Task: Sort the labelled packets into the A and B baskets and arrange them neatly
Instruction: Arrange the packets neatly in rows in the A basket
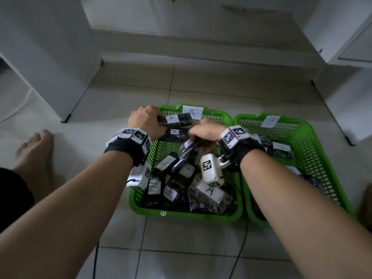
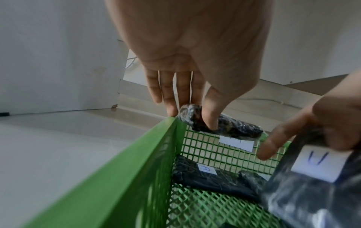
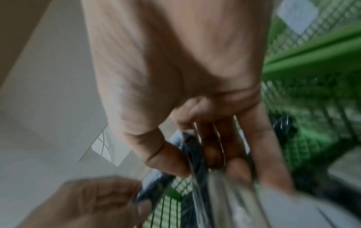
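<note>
Two green mesh baskets stand side by side on the floor: basket A (image 1: 223, 115) on the left, basket B (image 1: 306, 133) on the right. My left hand (image 1: 147, 121) pinches one end of a black packet labelled A (image 1: 177, 118) (image 2: 230, 126) at the far left corner of basket A, thumb in front and fingers behind. Just below it another A packet (image 1: 175, 133) (image 2: 207, 177) lies flat on the basket floor. My right hand (image 1: 203, 131) grips a dark packet (image 1: 189, 147) (image 3: 191, 154) (image 2: 312, 177) over the middle of basket A. Several A packets (image 1: 209, 193) lie jumbled at the near end.
Basket B holds a few dark packets (image 1: 280, 150) along its left side. White cabinets (image 1: 50, 57) flank the tiled floor at left and right. A bare foot (image 1: 34, 154) rests left of the baskets. Cables (image 1: 240, 250) run along the floor in front of them.
</note>
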`<state>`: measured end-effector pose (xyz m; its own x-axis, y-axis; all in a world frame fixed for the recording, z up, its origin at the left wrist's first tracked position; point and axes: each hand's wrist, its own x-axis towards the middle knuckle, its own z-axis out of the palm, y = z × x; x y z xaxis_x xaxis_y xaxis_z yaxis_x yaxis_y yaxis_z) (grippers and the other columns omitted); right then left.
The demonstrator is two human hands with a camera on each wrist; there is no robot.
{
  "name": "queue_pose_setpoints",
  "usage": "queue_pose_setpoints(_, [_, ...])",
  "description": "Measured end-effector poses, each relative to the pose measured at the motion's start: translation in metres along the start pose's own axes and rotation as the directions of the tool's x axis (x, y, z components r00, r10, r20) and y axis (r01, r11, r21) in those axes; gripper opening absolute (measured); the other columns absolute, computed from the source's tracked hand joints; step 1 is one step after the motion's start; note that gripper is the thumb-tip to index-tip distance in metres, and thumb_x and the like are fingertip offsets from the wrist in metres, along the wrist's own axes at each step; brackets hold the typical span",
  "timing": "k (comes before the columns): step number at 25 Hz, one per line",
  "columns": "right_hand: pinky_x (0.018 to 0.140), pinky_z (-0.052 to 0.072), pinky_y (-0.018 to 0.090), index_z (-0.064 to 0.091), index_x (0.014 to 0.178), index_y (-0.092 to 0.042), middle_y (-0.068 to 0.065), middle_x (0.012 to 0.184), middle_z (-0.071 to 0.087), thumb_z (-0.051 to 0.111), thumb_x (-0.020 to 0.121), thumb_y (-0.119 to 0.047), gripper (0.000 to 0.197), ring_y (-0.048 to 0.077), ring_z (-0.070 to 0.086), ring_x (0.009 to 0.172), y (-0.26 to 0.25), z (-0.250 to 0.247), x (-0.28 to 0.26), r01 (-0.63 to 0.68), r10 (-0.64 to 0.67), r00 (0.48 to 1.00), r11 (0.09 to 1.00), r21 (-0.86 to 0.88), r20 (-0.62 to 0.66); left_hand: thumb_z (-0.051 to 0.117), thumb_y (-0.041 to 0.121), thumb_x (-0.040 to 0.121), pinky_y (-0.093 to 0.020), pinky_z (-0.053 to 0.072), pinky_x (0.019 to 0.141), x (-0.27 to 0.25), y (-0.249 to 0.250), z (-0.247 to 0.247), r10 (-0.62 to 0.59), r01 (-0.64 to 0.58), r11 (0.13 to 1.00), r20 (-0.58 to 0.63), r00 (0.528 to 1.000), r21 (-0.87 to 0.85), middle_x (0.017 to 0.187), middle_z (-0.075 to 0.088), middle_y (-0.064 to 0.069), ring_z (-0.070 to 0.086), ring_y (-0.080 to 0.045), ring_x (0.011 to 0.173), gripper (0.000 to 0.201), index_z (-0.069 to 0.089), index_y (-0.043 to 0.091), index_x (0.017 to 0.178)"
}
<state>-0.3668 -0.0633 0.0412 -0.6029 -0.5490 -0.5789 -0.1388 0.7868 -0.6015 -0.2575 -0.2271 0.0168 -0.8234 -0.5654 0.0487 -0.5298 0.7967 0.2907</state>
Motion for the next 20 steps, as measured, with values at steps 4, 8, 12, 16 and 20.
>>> queue_pose_setpoints(4, [0.087, 0.051, 0.055, 0.063, 0.088, -0.002, 0.022, 0.087, 0.066, 0.067, 0.065, -0.007, 0.024, 0.035, 0.063, 0.081, 0.025, -0.03, -0.012, -0.108, 0.075, 0.976, 0.983, 0.152, 0.203, 0.079, 0.05, 0.07, -0.034, 0.029, 0.099, -0.006, 0.01, 0.012, 0.11, -0.146, 0.973, 0.196, 0.974, 0.177, 0.091, 0.065, 0.014, 0.057, -0.012, 0.086, 0.04, 0.07, 0.031, 0.104])
queue_pose_setpoints(8, [0.087, 0.056, 0.052, 0.069, 0.087, -0.001, 0.019, 0.085, 0.07, 0.072, 0.065, -0.009, 0.023, 0.032, 0.067, 0.078, 0.045, -0.055, -0.019, -0.065, 0.077, 0.996, 0.97, 0.233, -0.042, 0.076, 0.037, 0.078, -0.035, 0.026, 0.101, -0.006, 0.015, 0.017, 0.115, -0.195, 0.945, 0.292, 0.95, 0.262, 0.092, 0.066, 0.011, 0.059, -0.012, 0.082, 0.03, 0.067, 0.025, 0.104])
queue_pose_setpoints(12, [0.066, 0.063, 0.039, 0.064, 0.09, 0.002, 0.023, 0.092, 0.073, 0.077, 0.078, 0.005, 0.018, 0.028, 0.073, 0.071, 0.051, -0.06, -0.02, -0.054, 0.088, 0.986, 0.973, 0.224, -0.143, 0.071, 0.018, 0.08, -0.036, 0.04, 0.105, -0.005, 0.024, 0.02, 0.15, -0.207, 0.968, 0.331, 0.932, 0.144, 0.102, 0.068, 0.008, 0.064, -0.015, 0.094, 0.029, 0.066, 0.025, 0.108])
queue_pose_setpoints(16, [0.067, 0.065, 0.038, 0.05, 0.142, -0.008, 0.017, 0.123, 0.065, 0.082, 0.074, 0.009, 0.077, 0.026, 0.076, 0.074, 0.057, -0.046, -0.012, -0.018, 0.042, 0.975, 0.994, 0.112, -0.217, 0.068, 0.006, 0.08, -0.032, 0.055, 0.092, -0.006, 0.03, 0.032, 0.166, -0.232, 0.966, 0.416, 0.894, 0.113, 0.118, 0.066, -0.001, 0.065, -0.021, 0.102, 0.038, 0.066, 0.023, 0.114])
queue_pose_setpoints(20, [0.059, 0.062, 0.03, 0.049, 0.143, -0.031, 0.014, 0.132, 0.06, 0.082, 0.072, 0.011, 0.089, 0.025, 0.076, 0.079, 0.067, -0.048, -0.008, 0.078, -0.044, 0.979, 0.983, 0.164, -0.2, 0.065, 0.006, 0.078, -0.037, 0.056, 0.088, -0.007, 0.034, 0.034, 0.121, -0.196, 0.971, 0.425, 0.897, 0.137, 0.113, 0.065, -0.006, 0.064, -0.027, 0.1, 0.038, 0.063, 0.022, 0.112])
